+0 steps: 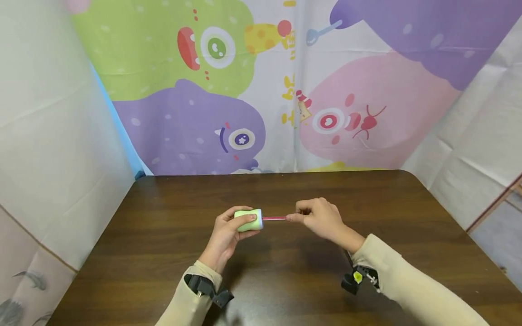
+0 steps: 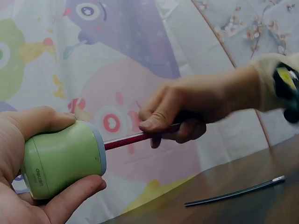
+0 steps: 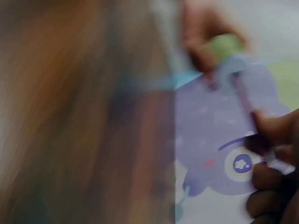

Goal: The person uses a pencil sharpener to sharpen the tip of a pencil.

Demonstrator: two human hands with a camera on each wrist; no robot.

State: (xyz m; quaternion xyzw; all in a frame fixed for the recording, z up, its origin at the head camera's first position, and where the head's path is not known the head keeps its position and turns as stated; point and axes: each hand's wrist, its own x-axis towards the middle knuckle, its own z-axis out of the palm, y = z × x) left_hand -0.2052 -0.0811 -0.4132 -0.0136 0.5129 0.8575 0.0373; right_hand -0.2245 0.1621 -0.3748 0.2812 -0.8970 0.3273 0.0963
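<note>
My left hand (image 1: 226, 233) grips a small light-green pencil sharpener (image 1: 246, 222) with a pale blue rim, held above the table on its side. A reddish pencil (image 1: 274, 218) has one end in the opening in that rim. My right hand (image 1: 324, 219) pinches this pencil between thumb and curled fingers, to the right of the sharpener. In the left wrist view the sharpener (image 2: 65, 156) shows lettering on its side. The right wrist view is blurred, but the pencil (image 3: 244, 98) shows between the rim and my right fingers. The pencil's tip inside is hidden.
A dark brown wooden table (image 1: 163, 267) lies beneath both hands. On it, in the left wrist view, is a thin dark stick (image 2: 233, 191) with a pale end. Behind stands a curtain (image 1: 277, 136) with cartoon figures; white sheets hang at both sides.
</note>
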